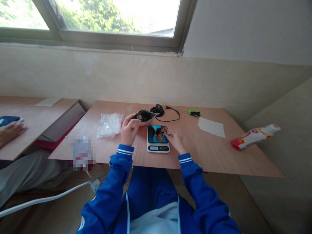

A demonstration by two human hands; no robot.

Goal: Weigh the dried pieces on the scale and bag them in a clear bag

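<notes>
A small white kitchen scale with a blue weighing plate stands on the table in front of me. Several dark and orange-brown dried pieces lie on its plate. My left hand grips the near left edge of an open pouch, which has a dark inside and a pale lump in it. At the right edge of the plate, my right hand has its fingertips pinched on one orange-brown piece. The fingers partly cover that piece.
A clear plastic bag lies left of the pouch. Behind are a black round device with a cable and screwdrivers. White paper and a red-white bottle lie rightward. Another person's hand rests on the left table.
</notes>
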